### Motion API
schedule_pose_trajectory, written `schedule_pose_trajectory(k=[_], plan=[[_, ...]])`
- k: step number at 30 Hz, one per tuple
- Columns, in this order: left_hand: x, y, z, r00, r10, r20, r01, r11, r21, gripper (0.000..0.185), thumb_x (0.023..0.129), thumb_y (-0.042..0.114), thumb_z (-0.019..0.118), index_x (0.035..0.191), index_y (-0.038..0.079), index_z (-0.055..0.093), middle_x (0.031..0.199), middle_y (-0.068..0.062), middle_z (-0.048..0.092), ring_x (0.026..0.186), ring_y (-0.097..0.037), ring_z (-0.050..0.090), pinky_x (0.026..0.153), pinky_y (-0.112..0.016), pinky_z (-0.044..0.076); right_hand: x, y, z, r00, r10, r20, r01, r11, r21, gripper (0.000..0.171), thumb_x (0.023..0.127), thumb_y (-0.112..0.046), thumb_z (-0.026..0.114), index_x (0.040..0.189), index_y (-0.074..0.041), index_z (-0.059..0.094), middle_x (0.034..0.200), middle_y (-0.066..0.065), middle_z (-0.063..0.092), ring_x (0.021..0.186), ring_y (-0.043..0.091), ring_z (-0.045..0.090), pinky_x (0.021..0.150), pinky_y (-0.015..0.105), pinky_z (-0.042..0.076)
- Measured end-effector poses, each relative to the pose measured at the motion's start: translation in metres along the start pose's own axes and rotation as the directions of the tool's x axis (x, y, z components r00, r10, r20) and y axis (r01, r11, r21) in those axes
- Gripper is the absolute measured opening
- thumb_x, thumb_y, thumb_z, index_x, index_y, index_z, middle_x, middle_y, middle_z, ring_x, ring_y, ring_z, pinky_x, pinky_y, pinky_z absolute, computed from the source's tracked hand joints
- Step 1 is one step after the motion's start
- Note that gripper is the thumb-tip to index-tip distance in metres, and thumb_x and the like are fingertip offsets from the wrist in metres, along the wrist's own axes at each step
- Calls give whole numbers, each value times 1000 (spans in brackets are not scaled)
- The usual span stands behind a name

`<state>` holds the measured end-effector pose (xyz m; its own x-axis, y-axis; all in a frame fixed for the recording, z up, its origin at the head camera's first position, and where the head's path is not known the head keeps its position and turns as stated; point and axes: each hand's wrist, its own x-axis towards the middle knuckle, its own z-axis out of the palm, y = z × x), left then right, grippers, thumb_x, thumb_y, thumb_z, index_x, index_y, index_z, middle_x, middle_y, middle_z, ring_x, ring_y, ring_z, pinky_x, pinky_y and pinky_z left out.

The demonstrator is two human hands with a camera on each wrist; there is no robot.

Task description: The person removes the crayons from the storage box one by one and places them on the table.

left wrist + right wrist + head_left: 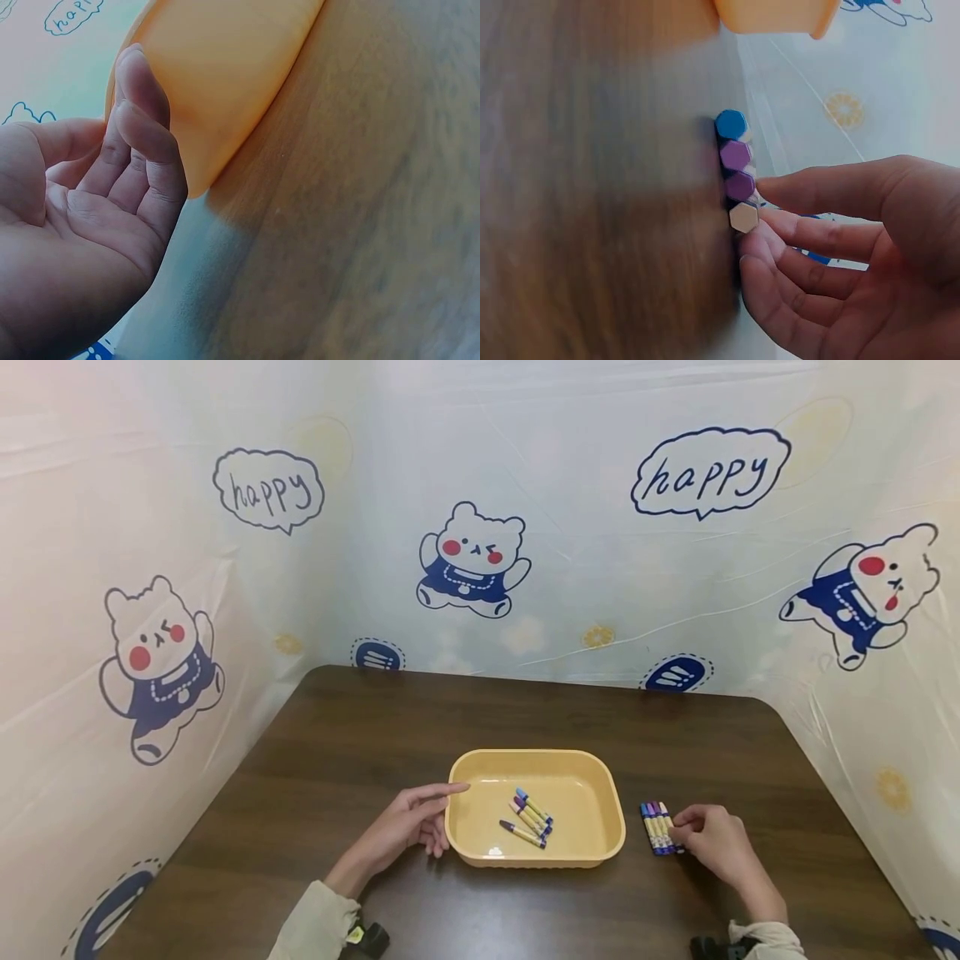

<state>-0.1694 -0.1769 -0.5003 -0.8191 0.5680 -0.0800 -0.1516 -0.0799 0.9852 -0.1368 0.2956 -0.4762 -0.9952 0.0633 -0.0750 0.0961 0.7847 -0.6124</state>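
A yellow tray (617,814) sits mid-table with several crayons (531,817) lying in it. My left hand (438,817) rests against the tray's left wall with its fingers fairly straight, holding nothing. In the left wrist view the fingers (139,127) lie along the tray's (217,67) outer side. Right of the tray, a short row of crayons (656,828) lies side by side on the table. My right hand (678,828) is at the row's right side. In the right wrist view my right hand (761,208) pinches the outermost, beige-ended crayon (744,217) between thumb and forefinger.
The dark wooden table (337,752) is walled on three sides by a plastic sheet printed with bears (472,560). The tray's corner (776,15) shows at the top of the right wrist view, beyond the crayon row (736,154).
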Motion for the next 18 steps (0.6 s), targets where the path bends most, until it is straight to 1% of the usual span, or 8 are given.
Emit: schedule_pose_trajectory(k=[4, 8, 18], plan=[[0, 1, 1, 1000, -10, -6, 10, 1000, 3, 45, 108, 20, 44, 148, -1, 43, 76, -10, 66, 62, -17, 65, 55, -27, 54, -1, -2, 2, 1000, -11, 5, 11, 1000, -11, 12, 83, -13, 76, 86, -3, 70, 69, 0, 64, 60, 14, 57, 52, 29, 45], [0, 2, 2, 1000, -11, -5, 12, 1000, 6, 47, 107, 22, 46, 148, -1, 43, 77, -11, 66, 62, -18, 65, 56, -27, 55, -2, -5, 3, 1000, -17, 4, 17, 1000, -15, 12, 83, -13, 75, 85, -2, 70, 68, -1, 64, 58, 14, 57, 51, 29, 46], [0, 2, 1, 1000, -24, -12, 24, 1000, 12, 46, 108, 22, 45, 148, 0, 44, 77, -11, 66, 62, -18, 65, 56, -28, 55, -3, -10, 1, 999, -23, -27, 22, 998, -53, 12, 85, -15, 75, 87, -3, 71, 73, 0, 67, 64, 14, 57, 57, 32, 46]])
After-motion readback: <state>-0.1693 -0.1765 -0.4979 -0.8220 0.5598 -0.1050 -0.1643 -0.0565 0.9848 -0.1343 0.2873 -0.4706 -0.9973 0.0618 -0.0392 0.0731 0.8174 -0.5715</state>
